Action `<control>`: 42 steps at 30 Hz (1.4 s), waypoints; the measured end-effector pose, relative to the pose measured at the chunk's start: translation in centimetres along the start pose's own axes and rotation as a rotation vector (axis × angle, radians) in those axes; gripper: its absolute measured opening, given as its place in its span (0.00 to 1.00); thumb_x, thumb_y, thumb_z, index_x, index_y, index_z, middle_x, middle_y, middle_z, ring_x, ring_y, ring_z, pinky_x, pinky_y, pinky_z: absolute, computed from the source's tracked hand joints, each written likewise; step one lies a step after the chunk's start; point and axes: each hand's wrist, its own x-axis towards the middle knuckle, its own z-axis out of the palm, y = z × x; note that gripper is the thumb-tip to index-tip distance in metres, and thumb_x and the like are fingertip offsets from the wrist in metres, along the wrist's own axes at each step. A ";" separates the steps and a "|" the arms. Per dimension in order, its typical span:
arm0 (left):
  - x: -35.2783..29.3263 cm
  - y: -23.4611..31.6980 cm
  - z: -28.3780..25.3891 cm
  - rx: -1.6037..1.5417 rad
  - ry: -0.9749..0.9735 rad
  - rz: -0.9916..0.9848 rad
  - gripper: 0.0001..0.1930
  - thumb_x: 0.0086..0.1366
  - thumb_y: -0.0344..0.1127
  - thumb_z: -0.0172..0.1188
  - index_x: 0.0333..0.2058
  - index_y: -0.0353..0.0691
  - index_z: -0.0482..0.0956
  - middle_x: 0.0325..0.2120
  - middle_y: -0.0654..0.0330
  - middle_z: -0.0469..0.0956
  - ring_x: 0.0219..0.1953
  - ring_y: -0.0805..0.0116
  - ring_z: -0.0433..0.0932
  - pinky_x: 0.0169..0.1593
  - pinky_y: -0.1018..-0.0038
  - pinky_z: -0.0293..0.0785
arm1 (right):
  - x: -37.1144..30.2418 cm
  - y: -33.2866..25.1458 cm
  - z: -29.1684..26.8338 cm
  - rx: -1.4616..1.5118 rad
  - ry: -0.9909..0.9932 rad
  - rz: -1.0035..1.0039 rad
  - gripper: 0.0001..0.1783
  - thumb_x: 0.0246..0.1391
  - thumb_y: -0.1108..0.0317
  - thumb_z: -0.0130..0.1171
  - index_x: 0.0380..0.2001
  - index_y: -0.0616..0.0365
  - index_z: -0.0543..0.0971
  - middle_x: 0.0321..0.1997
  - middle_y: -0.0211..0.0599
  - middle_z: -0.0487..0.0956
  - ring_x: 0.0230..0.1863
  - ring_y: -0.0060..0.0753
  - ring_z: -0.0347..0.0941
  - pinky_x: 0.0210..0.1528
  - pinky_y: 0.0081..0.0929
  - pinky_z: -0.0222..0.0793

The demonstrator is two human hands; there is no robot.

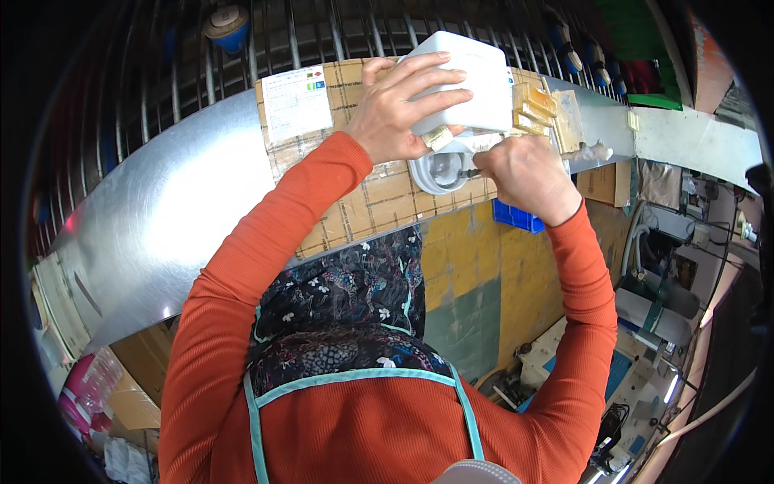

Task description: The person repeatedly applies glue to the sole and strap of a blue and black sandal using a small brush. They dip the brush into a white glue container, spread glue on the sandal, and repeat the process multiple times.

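My left hand [419, 101] grips a white box-like piece [476, 81] with rounded edges, tilted above the bench, its fingers spread over the side. A small cream-coloured piece [438, 138] shows by the thumb; I cannot tell whether it is a wrap or a separate block. Below stands a round white tub [435, 181] with something pale and glossy inside. My right hand [528, 173] is closed just right of the tub, around a thin tool [468, 173] whose dark end reaches over the tub. The fist hides the rest of it.
Printed cardboard [355, 198] covers the metal bench [193, 177], with a paper sheet [298, 103] at its left. Yellowish blocks [534, 109] stand right of the white piece. Metal bars [294, 36] line the back. A blue bin [518, 216] sits below the bench edge.
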 end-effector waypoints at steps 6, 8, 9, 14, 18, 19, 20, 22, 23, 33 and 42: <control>-0.1 0.2 0.1 -0.034 -0.006 -0.025 0.21 0.52 0.47 0.72 0.47 0.62 0.82 0.53 0.73 0.77 0.61 0.69 0.68 0.58 0.64 0.53 | -1.7 0.2 2.2 0.440 0.057 0.225 0.03 0.46 0.74 0.62 0.27 0.55 0.83 0.22 0.43 0.80 0.24 0.45 0.78 0.29 0.36 0.72; -0.2 0.4 0.2 -0.057 -0.009 -0.034 0.21 0.52 0.47 0.72 0.47 0.62 0.82 0.53 0.73 0.77 0.62 0.69 0.68 0.58 0.64 0.53 | -2.5 -2.3 4.3 0.703 0.164 0.311 0.04 0.50 0.72 0.62 0.30 0.55 0.84 0.21 0.43 0.80 0.23 0.41 0.78 0.28 0.34 0.72; -0.2 0.4 0.2 -0.052 -0.009 -0.036 0.21 0.52 0.47 0.72 0.47 0.62 0.82 0.53 0.73 0.77 0.62 0.69 0.67 0.59 0.63 0.53 | -3.2 -3.2 5.0 0.712 0.185 0.404 0.04 0.51 0.69 0.62 0.31 0.53 0.84 0.22 0.43 0.80 0.25 0.43 0.79 0.28 0.36 0.72; -0.1 -0.1 0.3 -0.025 -0.003 -0.025 0.21 0.53 0.49 0.72 0.47 0.63 0.82 0.53 0.74 0.77 0.62 0.71 0.67 0.59 0.62 0.54 | -5.2 -5.2 7.0 0.904 0.453 0.692 0.04 0.56 0.70 0.62 0.33 0.58 0.83 0.17 0.39 0.76 0.16 0.27 0.67 0.23 0.22 0.63; -0.1 -0.2 0.3 -0.029 -0.009 -0.008 0.21 0.52 0.48 0.73 0.47 0.62 0.82 0.53 0.73 0.77 0.62 0.70 0.67 0.59 0.62 0.53 | -5.1 -5.0 5.9 0.364 0.487 0.525 0.01 0.50 0.73 0.60 0.28 0.56 0.78 0.19 0.32 0.74 0.19 0.26 0.71 0.21 0.24 0.66; -0.1 -0.3 0.2 -0.036 -0.010 -0.002 0.22 0.51 0.46 0.74 0.47 0.62 0.83 0.53 0.71 0.78 0.62 0.70 0.67 0.59 0.63 0.52 | -4.8 -5.1 5.5 0.151 0.477 0.431 0.02 0.48 0.74 0.60 0.27 0.55 0.77 0.20 0.31 0.73 0.20 0.26 0.72 0.21 0.25 0.67; 0.0 -0.3 0.1 -0.039 -0.006 0.001 0.23 0.50 0.45 0.74 0.47 0.61 0.83 0.52 0.71 0.78 0.62 0.69 0.68 0.59 0.64 0.52 | -4.5 -5.3 5.1 -0.002 0.403 0.385 0.05 0.41 0.74 0.59 0.24 0.54 0.74 0.22 0.30 0.71 0.23 0.26 0.74 0.20 0.27 0.69; 0.0 -0.3 0.0 -0.025 -0.005 0.017 0.23 0.50 0.45 0.74 0.47 0.61 0.83 0.52 0.71 0.78 0.62 0.69 0.68 0.58 0.64 0.52 | -3.7 -5.9 4.4 -0.146 0.339 0.294 0.05 0.40 0.73 0.59 0.24 0.54 0.74 0.22 0.30 0.72 0.23 0.26 0.74 0.20 0.26 0.68; 0.1 -0.4 -0.1 -0.012 -0.016 0.020 0.23 0.50 0.45 0.74 0.47 0.61 0.83 0.52 0.71 0.78 0.62 0.69 0.68 0.58 0.64 0.52 | -3.5 -6.0 4.0 -0.219 0.303 0.243 0.05 0.39 0.73 0.59 0.23 0.54 0.74 0.23 0.30 0.72 0.23 0.26 0.74 0.20 0.26 0.68; 0.2 -0.1 -0.1 0.010 0.002 0.032 0.22 0.51 0.49 0.73 0.47 0.61 0.83 0.52 0.72 0.78 0.61 0.70 0.69 0.58 0.66 0.52 | -2.6 -1.5 1.1 0.030 0.094 0.005 0.07 0.42 0.72 0.59 0.29 0.53 0.77 0.22 0.32 0.74 0.24 0.35 0.77 0.25 0.31 0.71; 0.1 -0.1 0.1 0.002 -0.019 0.013 0.22 0.51 0.49 0.73 0.47 0.61 0.83 0.51 0.71 0.78 0.61 0.69 0.68 0.59 0.65 0.52 | -4.1 -1.5 5.5 0.912 0.172 0.337 0.03 0.53 0.72 0.62 0.30 0.59 0.81 0.20 0.41 0.77 0.20 0.43 0.75 0.23 0.34 0.67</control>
